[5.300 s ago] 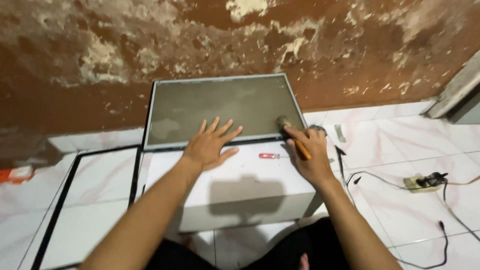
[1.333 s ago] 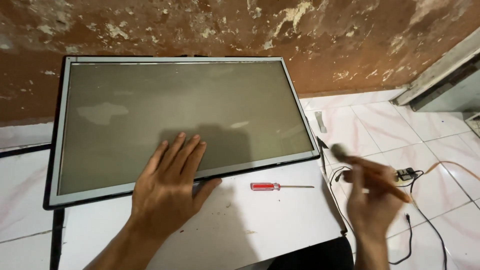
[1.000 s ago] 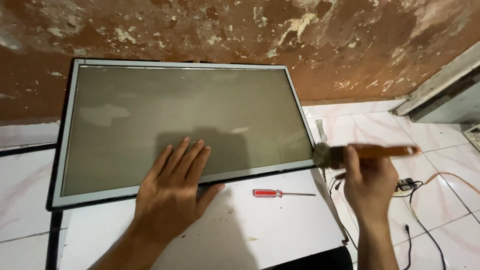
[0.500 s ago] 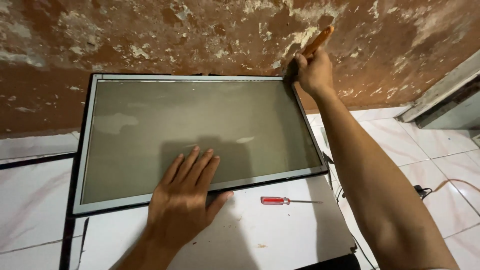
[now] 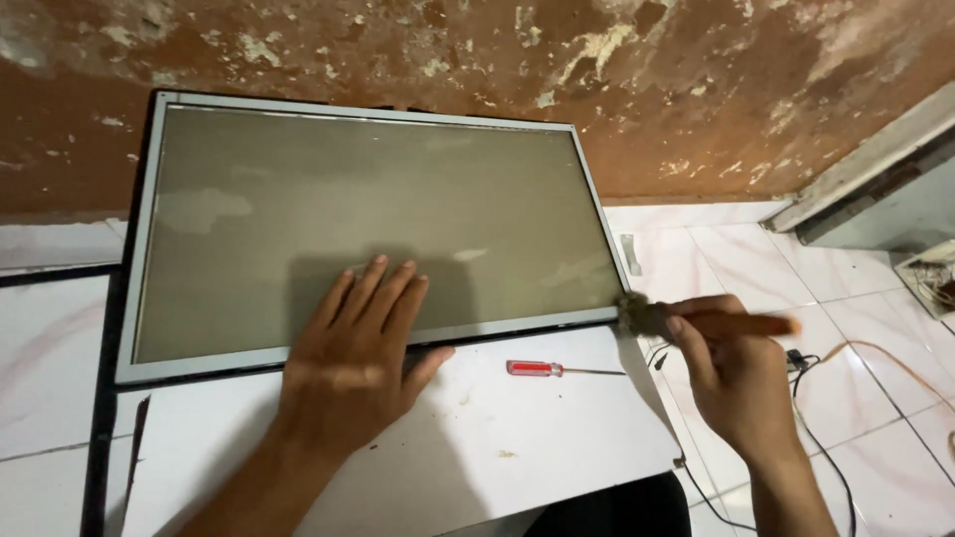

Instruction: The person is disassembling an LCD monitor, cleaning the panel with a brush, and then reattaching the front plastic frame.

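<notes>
While the left hand [image 5: 350, 363] lies palm down with its fingers spread flat, it presses on the lower part of the display panel [image 5: 368, 219] and overlaps the panel's silver bottom frame, the thumb reaching onto the white board [image 5: 477, 447] below. This forearm runs up from the bottom edge of the view. Coming in from the lower right, the right hand [image 5: 734, 373] is curled closed around a paintbrush [image 5: 686, 321] with an orange handle; the dusty bristles touch the panel's lower right corner. One panel lies flat on the floor, its top edge against the peeling brown wall [image 5: 477, 60]. One red-handled screwdriver [image 5: 562, 369] lies on the white board between the two hands, touched by neither. Several cables [image 5: 846, 398] trail over the white tiles to the right.
</notes>
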